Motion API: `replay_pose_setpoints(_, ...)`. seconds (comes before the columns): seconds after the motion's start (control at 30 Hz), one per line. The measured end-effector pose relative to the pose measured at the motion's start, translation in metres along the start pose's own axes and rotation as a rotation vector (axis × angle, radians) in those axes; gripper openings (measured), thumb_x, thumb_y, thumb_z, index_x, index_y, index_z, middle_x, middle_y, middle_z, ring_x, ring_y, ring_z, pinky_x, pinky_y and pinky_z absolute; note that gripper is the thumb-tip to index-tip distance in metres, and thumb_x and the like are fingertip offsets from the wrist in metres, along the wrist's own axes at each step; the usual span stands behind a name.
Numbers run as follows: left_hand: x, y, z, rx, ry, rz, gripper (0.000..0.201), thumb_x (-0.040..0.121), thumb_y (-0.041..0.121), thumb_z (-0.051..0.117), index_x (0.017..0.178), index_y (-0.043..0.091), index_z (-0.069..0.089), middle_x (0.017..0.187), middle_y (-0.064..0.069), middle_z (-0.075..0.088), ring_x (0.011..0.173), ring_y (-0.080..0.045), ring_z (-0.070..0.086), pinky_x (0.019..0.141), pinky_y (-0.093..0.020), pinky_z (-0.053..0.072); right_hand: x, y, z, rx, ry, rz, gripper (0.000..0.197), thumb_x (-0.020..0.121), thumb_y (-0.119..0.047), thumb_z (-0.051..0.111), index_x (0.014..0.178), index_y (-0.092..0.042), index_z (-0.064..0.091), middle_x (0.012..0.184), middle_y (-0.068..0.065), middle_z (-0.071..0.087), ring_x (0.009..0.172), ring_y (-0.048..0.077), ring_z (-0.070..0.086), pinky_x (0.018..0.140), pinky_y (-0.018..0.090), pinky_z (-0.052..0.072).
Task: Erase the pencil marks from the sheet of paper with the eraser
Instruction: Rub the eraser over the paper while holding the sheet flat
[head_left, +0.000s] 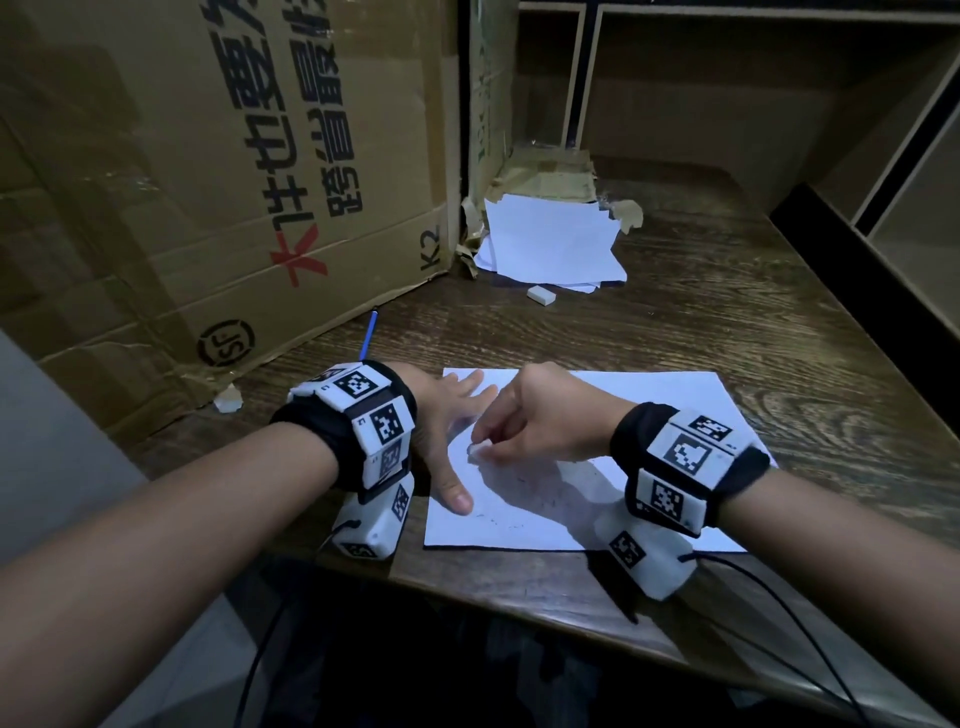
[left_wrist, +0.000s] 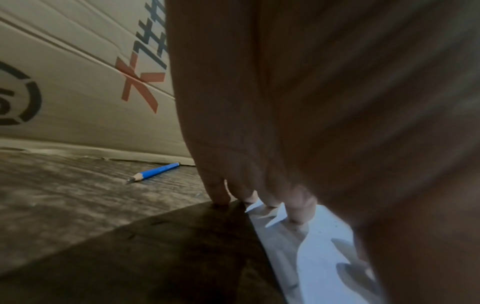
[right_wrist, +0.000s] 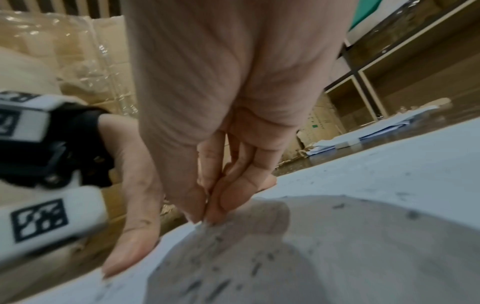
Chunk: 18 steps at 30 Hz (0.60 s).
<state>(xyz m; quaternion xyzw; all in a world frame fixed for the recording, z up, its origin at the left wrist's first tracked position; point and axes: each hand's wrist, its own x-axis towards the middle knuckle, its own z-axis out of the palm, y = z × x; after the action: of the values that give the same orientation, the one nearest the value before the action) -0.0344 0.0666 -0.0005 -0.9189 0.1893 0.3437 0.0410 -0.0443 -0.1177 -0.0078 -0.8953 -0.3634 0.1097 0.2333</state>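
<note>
Our right hand (head_left: 540, 426) pinches the small white eraser (head_left: 475, 450) between curled fingertips, pressing it onto the sheet of paper (head_left: 670, 395) on the tabletop (head_left: 727, 291). Just left of it, our left hand (head_left: 441, 431) lies flat with straight fingers, touching the sheet's left edge. Beyond our left hand lies a blue pencil (left_wrist: 155, 171).

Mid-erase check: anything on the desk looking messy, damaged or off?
Dark eraser crumbs litter the white sheet of paper near the right hand. At the back, the loose white paper stack sits askew beside torn cardboard scraps.
</note>
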Motion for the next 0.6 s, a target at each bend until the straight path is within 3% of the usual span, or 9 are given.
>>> replay_pose_setpoints(0.17, 0.013, -0.002, 0.000, 0.000, -0.026, 0.048, 0.142, 0.044, 0.080, 0.079, 0.151, 0.055, -0.010, 0.161, 0.010, -0.032, 0.150, -0.023, -0.025, 0.121, -0.059, 0.003, 0.011, -0.009, 0.002, -0.126, -0.035, -0.046, 0.015, 0.085, -0.020, 0.070, 0.092, -0.018, 0.083, 0.070, -0.010, 0.070, 0.062, -0.006, 0.055, 0.060, 0.013, 0.038)
replay_pose_setpoints(0.23, 0.015, -0.001, 0.000, 0.022, -0.047, 0.026, 0.138, 0.047, 0.080, 0.080, 0.152, 0.054, -0.005, 0.162, 0.009, -0.031, 0.149, -0.023, -0.027, 0.121, -0.058, 0.001, 0.012, -0.014, 0.003, -0.166, -0.078, -0.069, 0.015, 0.085, -0.020, 0.070, 0.091, -0.017, 0.083, 0.074, -0.007, 0.073, 0.058, -0.004, 0.052, 0.061, 0.016, 0.039)
replay_pose_setpoints(0.33, 0.015, -0.001, 0.000, 0.019, -0.045, 0.006, 0.131, 0.057, 0.071, 0.082, 0.155, 0.050, -0.003, 0.162, 0.007, -0.031, 0.149, -0.022, -0.027, 0.120, -0.053, -0.002, 0.010, -0.019, 0.000, -0.166, -0.183, -0.094, 0.014, 0.086, -0.020, 0.070, 0.093, -0.018, 0.083, 0.072, -0.009, 0.070, 0.062, 0.000, 0.052, 0.060, 0.006, 0.034)
replay_pose_setpoints(0.43, 0.013, 0.004, -0.001, 0.097, -0.032, -0.009, 0.137, 0.057, 0.073, 0.081, 0.154, 0.048, -0.012, 0.163, 0.007, -0.029, 0.152, -0.026, -0.020, 0.120, -0.056, 0.005, 0.018, -0.011, -0.009, -0.219, -0.118, -0.098, 0.021, 0.085, -0.016, 0.068, 0.099, -0.020, 0.083, 0.084, -0.006, 0.078, 0.061, 0.001, 0.051, 0.060, 0.003, 0.033)
replay_pose_setpoints(0.5, 0.013, 0.007, -0.002, 0.125, -0.031, -0.022, 0.137, 0.059, 0.073, 0.080, 0.154, 0.045, -0.016, 0.163, 0.005, -0.030, 0.151, -0.028, -0.019, 0.119, -0.057, 0.005, 0.019, -0.010, -0.009, -0.256, -0.083, -0.096, 0.022, 0.084, -0.015, 0.066, 0.096, -0.020, 0.083, 0.071, -0.010, 0.073, 0.056, 0.002, 0.049, 0.059, 0.006, 0.033)
replay_pose_setpoints(0.6, 0.017, 0.005, -0.002, 0.119, -0.049, -0.024, 0.140, 0.054, 0.077, 0.079, 0.153, 0.047, -0.015, 0.161, 0.003, -0.034, 0.150, -0.030, -0.023, 0.119, -0.057, 0.002, 0.011, -0.015, -0.003, -0.237, -0.163, -0.128, 0.013, 0.083, -0.016, 0.068, 0.082, -0.017, 0.081, 0.053, -0.017, 0.052, 0.057, -0.001, 0.048, 0.060, 0.014, 0.033)
